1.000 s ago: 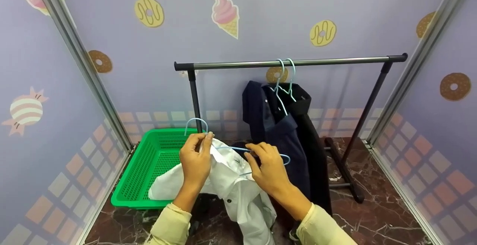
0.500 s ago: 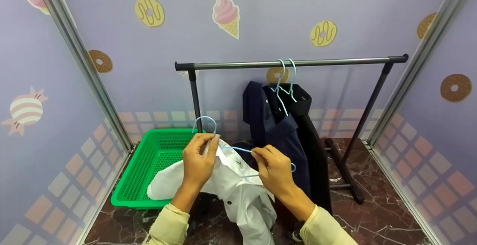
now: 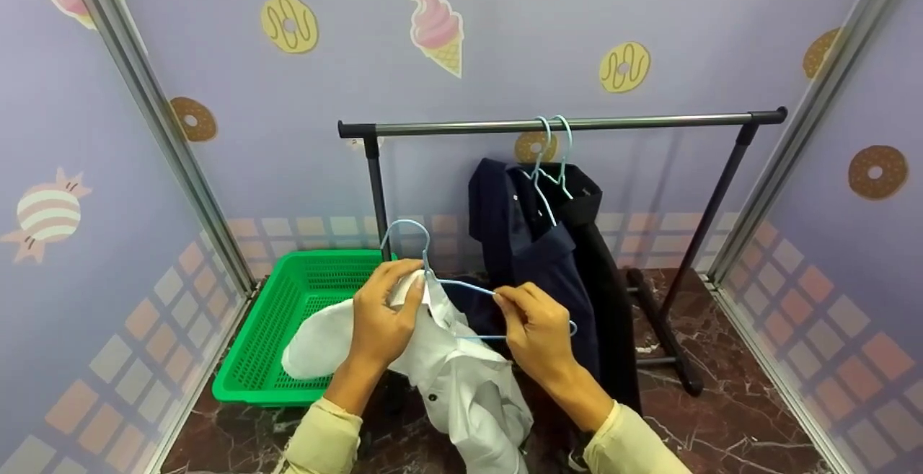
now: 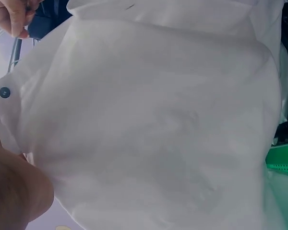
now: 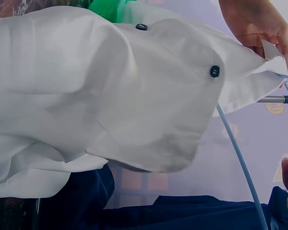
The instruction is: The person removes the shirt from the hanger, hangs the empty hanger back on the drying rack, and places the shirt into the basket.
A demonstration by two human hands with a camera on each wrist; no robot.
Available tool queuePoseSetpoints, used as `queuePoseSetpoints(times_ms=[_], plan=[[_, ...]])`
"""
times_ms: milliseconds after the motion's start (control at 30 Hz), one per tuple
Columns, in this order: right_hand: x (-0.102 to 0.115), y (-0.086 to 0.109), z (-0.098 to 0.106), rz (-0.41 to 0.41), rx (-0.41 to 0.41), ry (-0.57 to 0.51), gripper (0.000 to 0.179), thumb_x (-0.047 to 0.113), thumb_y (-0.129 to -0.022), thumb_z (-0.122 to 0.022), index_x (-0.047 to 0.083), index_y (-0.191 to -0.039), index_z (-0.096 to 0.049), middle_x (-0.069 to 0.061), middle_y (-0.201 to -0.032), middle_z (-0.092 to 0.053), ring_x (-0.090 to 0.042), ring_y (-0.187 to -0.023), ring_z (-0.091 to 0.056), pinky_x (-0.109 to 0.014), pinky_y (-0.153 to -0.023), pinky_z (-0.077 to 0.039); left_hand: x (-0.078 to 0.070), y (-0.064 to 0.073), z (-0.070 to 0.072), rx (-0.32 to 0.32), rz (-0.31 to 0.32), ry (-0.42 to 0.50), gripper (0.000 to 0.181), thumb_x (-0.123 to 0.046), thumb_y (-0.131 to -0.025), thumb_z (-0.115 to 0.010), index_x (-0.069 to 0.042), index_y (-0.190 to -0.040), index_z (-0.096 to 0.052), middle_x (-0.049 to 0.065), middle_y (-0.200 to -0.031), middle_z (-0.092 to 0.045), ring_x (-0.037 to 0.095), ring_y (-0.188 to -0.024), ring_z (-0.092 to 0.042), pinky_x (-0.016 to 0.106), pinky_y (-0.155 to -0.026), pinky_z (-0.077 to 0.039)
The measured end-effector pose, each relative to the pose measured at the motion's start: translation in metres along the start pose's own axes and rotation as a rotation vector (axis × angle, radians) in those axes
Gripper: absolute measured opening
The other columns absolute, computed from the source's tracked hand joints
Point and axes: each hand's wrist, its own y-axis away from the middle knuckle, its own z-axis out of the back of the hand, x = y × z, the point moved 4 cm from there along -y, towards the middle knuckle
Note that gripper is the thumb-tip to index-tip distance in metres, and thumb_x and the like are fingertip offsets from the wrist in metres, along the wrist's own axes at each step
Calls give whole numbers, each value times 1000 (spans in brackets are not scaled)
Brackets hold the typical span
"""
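Note:
A white shirt with dark buttons hangs bunched from my left hand, which pinches it by the collar. The light blue wire hanger is partly inside the shirt, its hook rising just above my left fingers. My right hand pinches the upper bar of the hanger, whose right end juts out past the cloth. In the left wrist view, white cloth fills most of the frame. The right wrist view shows the bottom bar coming out from under the shirt. The hanger's left end is hidden.
A green plastic basket stands at the left, part of the shirt lying over its edge. Behind is a clothes rack. A navy shirt and a black garment hang there on light blue hangers. The floor is dark marble-patterned.
The hanger's hook has shifted right and slightly up. My right hand has moved a little right along with the hanger, and my left hand has followed slightly. Both keep their pinch.

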Motion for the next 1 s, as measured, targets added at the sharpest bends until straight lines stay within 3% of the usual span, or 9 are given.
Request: queuePoseSetpoints(times_ms=[167,333,1000], plan=[[0,-1,3,-35,-17,-32,6,0,-95,-77,5,-93,-81,-3,-75,-67,-8,-62,-54,-16,-58,-45,1,2,-2,3,-69,-81,23,-13,-96,-78,-13,-118,-81,4,-114,-80,25,-113,-70,37,-102,-52],[0,-3,6,-54,-29,-42,7,2,-95,-78,7,-93,-82,0,-75,-67,-6,-63,-54,-16,-59,-45,0,0,-4,-14,-125,-99,21,-13,-95,-80,-13,-116,-81,3,-109,-81,26,-107,-70,38,-97,-47],[-4,-1,9,-68,-52,-46,7,0,-95,-77,6,-93,-82,-1,-71,-65,-6,-61,-51,-15,-56,-42,2,0,-10,-8,-90,-115,12,-14,-98,-77,-9,-108,-79,4,-104,-80,24,-102,-70,36,-95,-44]])
